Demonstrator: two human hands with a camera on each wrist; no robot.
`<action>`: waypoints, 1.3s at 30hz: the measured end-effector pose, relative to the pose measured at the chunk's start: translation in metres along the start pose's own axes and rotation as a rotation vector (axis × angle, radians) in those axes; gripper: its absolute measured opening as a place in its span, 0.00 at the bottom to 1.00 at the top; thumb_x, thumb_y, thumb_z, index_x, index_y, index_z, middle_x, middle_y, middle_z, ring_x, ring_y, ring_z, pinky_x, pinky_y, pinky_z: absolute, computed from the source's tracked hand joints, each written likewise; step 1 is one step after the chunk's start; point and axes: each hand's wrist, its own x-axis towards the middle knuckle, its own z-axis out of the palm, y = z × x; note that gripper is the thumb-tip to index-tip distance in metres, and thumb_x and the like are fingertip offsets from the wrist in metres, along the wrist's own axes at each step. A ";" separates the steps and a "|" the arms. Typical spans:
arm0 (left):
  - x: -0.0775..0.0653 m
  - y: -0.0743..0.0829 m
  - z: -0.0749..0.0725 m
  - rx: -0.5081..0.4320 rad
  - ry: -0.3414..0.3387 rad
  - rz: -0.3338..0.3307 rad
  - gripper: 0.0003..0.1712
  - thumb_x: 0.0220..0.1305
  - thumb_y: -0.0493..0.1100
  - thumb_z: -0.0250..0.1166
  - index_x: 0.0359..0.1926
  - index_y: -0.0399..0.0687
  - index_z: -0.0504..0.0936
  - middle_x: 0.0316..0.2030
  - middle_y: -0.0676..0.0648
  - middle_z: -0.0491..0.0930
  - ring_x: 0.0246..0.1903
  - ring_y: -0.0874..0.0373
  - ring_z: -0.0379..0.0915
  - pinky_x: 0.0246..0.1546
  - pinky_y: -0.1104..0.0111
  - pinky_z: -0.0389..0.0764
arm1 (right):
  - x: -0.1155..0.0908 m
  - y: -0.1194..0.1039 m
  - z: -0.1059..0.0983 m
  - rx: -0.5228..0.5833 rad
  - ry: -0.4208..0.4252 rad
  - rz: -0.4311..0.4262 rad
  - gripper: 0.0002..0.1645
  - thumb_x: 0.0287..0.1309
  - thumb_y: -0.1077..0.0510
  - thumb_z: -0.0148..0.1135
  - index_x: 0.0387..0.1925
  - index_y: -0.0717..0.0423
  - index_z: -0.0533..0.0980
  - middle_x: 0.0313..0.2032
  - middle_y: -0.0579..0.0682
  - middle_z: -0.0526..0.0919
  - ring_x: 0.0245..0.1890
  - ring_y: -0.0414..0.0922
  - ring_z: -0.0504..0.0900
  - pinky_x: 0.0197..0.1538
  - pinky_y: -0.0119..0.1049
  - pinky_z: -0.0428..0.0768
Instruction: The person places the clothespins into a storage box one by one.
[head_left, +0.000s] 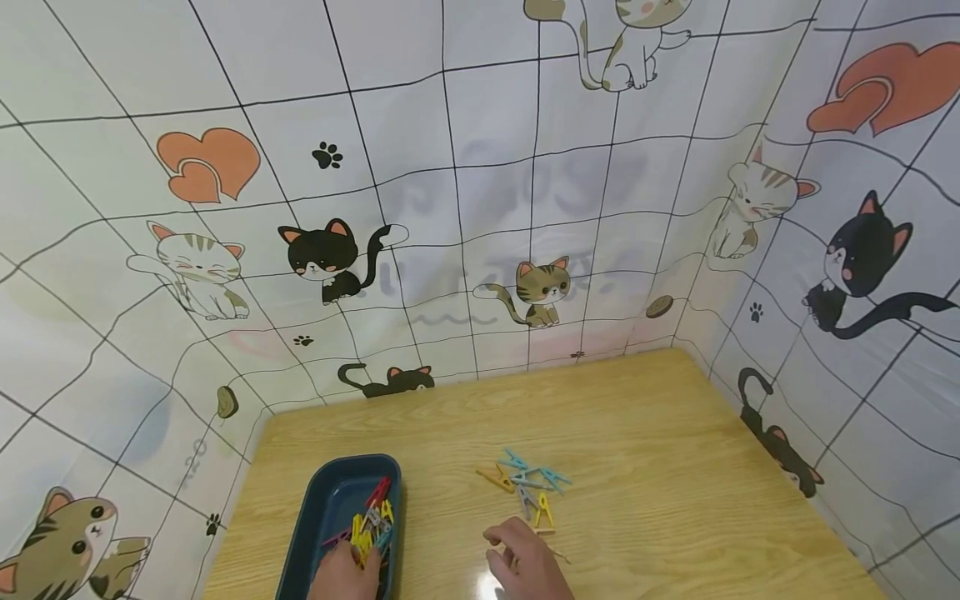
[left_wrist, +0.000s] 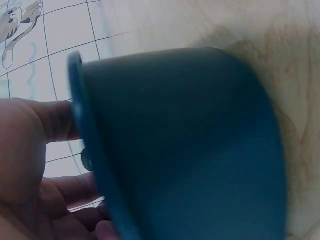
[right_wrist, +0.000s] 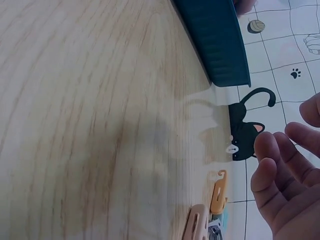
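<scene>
My left hand (head_left: pixel 345 575) reaches into a dark blue tray (head_left: pixel 318 500), with thumb and fingers apart at a pile of clothespins (head_left: pixel 371 525). The pile mixes yellow, red, grey and blue. In the left wrist view the tray's wall (left_wrist: pixel 185 135) hides my fingertips. My right hand (head_left: pixel 528 562), also in the right wrist view (right_wrist: pixel 295 185), hovers with loosely bent fingers and nothing in them. Just beyond it several loose clothespins lie on the table, among them a yellow clothespin (head_left: pixel 543 510), a blue clothespin (head_left: pixel 553 478) and an orange clothespin (head_left: pixel 497 478).
A light wooden table (head_left: pixel 637 450) carries the tray at its left side. White sheets (head_left: pixel 480 192) printed with cats and grid lines stand around its back, left and right edges.
</scene>
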 end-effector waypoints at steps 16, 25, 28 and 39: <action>-0.039 0.049 0.016 -0.107 0.290 0.313 0.18 0.60 0.45 0.73 0.46 0.40 0.83 0.41 0.43 0.77 0.40 0.46 0.78 0.43 0.49 0.82 | 0.005 0.010 -0.040 -0.090 0.123 0.109 0.10 0.65 0.67 0.64 0.45 0.53 0.84 0.39 0.44 0.80 0.28 0.29 0.72 0.31 0.29 0.78; -0.054 0.064 0.046 -0.159 0.335 0.562 0.13 0.57 0.43 0.75 0.40 0.45 0.82 0.37 0.50 0.77 0.34 0.53 0.77 0.28 0.62 0.78 | 0.000 0.021 -0.053 -0.170 0.195 0.189 0.12 0.57 0.71 0.69 0.42 0.56 0.85 0.36 0.40 0.79 0.27 0.28 0.73 0.30 0.28 0.77; -0.057 0.068 0.053 -0.177 0.325 0.621 0.13 0.57 0.42 0.74 0.40 0.45 0.82 0.36 0.50 0.75 0.31 0.54 0.74 0.26 0.64 0.75 | -0.002 0.024 -0.055 -0.188 0.198 0.213 0.12 0.56 0.71 0.69 0.41 0.57 0.85 0.35 0.43 0.80 0.26 0.28 0.72 0.29 0.28 0.76; -0.070 0.082 0.073 -0.194 0.254 0.642 0.10 0.61 0.43 0.71 0.41 0.45 0.83 0.36 0.53 0.72 0.30 0.60 0.67 0.22 0.67 0.71 | -0.012 0.033 -0.059 -0.265 0.101 0.340 0.08 0.57 0.67 0.69 0.38 0.55 0.84 0.36 0.41 0.79 0.28 0.29 0.73 0.32 0.28 0.77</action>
